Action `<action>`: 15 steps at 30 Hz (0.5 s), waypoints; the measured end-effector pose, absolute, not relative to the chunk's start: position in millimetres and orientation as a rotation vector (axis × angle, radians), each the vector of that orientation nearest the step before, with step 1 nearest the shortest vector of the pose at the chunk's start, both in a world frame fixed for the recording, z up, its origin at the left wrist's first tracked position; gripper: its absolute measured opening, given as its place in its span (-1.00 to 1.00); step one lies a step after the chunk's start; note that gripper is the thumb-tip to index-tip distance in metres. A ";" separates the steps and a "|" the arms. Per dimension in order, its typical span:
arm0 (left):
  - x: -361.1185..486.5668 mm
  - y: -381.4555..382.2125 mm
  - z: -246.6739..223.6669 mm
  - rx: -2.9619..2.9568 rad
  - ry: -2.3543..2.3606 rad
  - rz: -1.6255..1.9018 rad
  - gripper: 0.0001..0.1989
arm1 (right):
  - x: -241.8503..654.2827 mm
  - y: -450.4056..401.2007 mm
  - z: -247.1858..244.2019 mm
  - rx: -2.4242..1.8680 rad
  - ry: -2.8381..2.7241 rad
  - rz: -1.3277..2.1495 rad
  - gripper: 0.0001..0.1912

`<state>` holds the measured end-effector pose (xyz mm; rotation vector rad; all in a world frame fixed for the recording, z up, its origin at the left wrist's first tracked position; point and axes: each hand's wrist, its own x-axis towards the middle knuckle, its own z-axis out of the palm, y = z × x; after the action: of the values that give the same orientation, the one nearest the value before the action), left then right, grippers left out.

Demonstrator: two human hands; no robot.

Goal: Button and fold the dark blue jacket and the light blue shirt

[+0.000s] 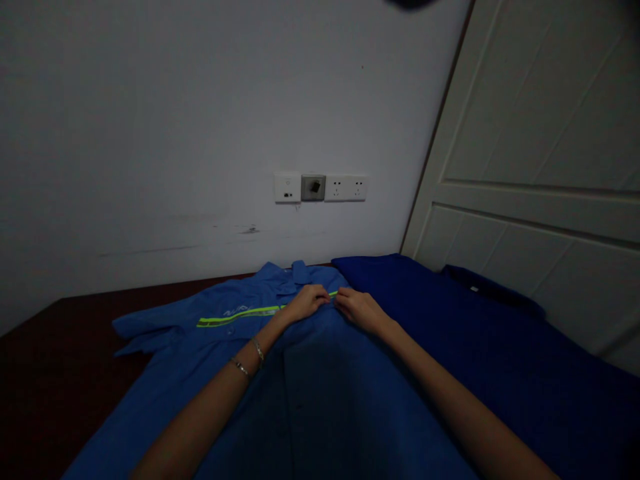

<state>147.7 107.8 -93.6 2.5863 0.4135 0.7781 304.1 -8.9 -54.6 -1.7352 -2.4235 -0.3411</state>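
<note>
The left hand (306, 302) and right hand (361, 309) are facing each other, each pinching a bit of the light-blue button-front work shirt (313, 363) between curled fingers; how firmly they are gripping, I cannot tell. A short stretch of the yellow-green reflective strip (250, 312) is showing between the fingertips — its long axis is running leftward from them, passing by the left wrist. Both hands are being about equally near that stretch. The collar (300, 272) is lying just beyond the left fingers, while the shirt's body is running from the fingers back towards the person. Left of the left fingers, a button (230, 331) is sitting on what seems a chest pocket — its contents are not showing. Right of the right fingers, a darker blue cloth (425, 313) is lying beside the shirt
</note>
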 end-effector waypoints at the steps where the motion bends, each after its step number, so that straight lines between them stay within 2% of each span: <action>1: 147.6 107.8 -93.9 2.587 0.412 0.775 -0.84 | 304.1 -8.9 -54.7 -1.739 -2.425 -0.330 -0.77; 15: 149.5 107.4 -104.1 2.610 0.409 0.785 -0.86 | 310.4 2.3 -74.6 -1.725 -2.189 0.118 -0.85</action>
<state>149.5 107.4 -104.1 2.6098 0.4095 0.7848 310.4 2.3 -74.6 -1.7245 -2.1888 0.1178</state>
